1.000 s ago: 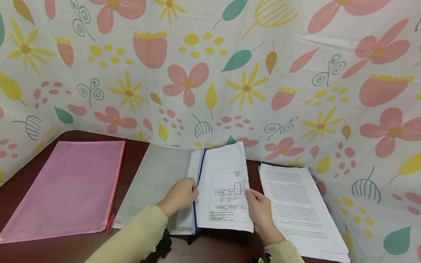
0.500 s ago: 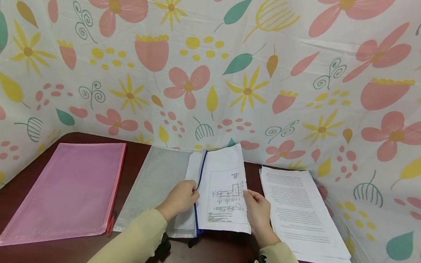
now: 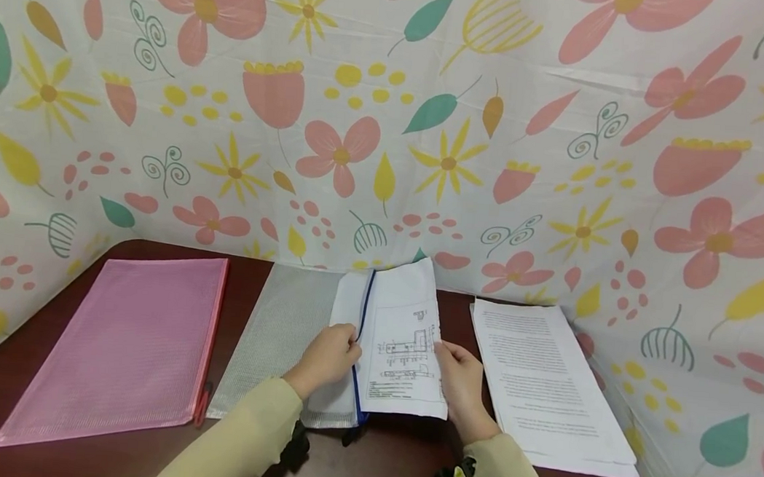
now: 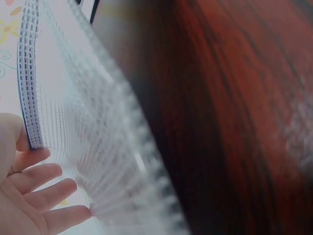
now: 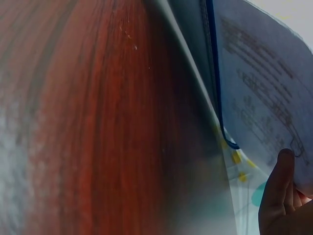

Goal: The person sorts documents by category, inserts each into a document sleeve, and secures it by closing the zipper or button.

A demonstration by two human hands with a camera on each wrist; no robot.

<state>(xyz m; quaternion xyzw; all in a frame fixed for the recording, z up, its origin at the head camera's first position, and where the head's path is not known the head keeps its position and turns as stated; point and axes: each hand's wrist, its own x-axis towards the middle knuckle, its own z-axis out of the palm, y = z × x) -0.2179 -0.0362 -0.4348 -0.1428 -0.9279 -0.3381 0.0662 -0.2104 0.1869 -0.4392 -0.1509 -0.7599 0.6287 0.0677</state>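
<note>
A clear mesh zip folder (image 3: 285, 313) with a blue zip edge (image 3: 366, 303) lies mid-table. My left hand (image 3: 327, 355) grips its opening at that edge; in the left wrist view, the thumb and index finger of the left hand (image 4: 29, 191) are on the blue-edged rim of the mesh (image 4: 98, 122), other fingers spread behind it. A printed sheet (image 3: 404, 298) with a line drawing is partly inside the folder, white showing through the mesh. My right hand (image 3: 461, 382) pinches the sheet's right edge, the thumb (image 5: 283, 166) on its printed face in the right wrist view.
A pink mesh zip folder (image 3: 120, 339) lies flat at the left, its red zip pull towards the middle. At the right is a stack of printed pages (image 3: 544, 380). A floral curtain (image 3: 389, 122) stands behind the dark wooden table (image 3: 368, 464).
My right hand has moved left with the sheet, which now reaches farther into the clear folder. The left hand keeps its grip in nearly the same place.
</note>
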